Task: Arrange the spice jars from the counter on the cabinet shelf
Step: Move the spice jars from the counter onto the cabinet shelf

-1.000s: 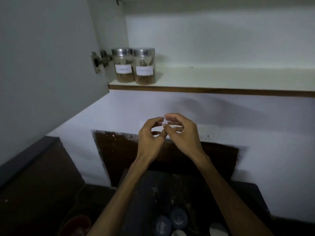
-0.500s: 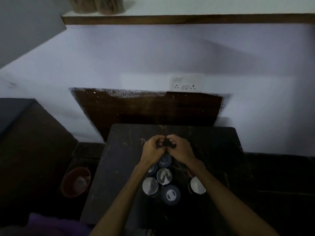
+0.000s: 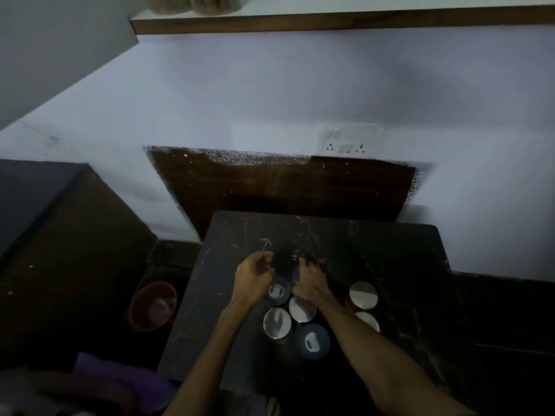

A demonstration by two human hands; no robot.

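Observation:
Several spice jars stand clustered on the dark counter point(image 3: 375, 253), some with silver lids point(image 3: 302, 309) and some with dark lids point(image 3: 313, 341). My right hand point(image 3: 310, 282) reaches over the farthest dark-lidded jar point(image 3: 294, 276), fingers curled down round its far side and covering most of it. My left hand point(image 3: 253, 277) hovers just left of it, above another dark-lidded jar point(image 3: 277, 293), fingers loosely curled and holding nothing. Two more silver-lidded jars point(image 3: 363, 295) stand to the right of my right forearm. At the top edge, the bottoms of two jars point(image 3: 195, 3) show on the white cabinet shelf point(image 3: 330, 21).
The open grey cabinet door point(image 3: 60, 55) hangs at upper left. A socket plate point(image 3: 350, 142) is on the wall above a brown backsplash point(image 3: 285, 187). A red bucket point(image 3: 153, 306) sits below the counter's left edge, with purple cloth point(image 3: 126, 376) nearby.
The view dropped from the shelf to the counter. My hands came down to the jars, then parted; the right one closed over the far jar.

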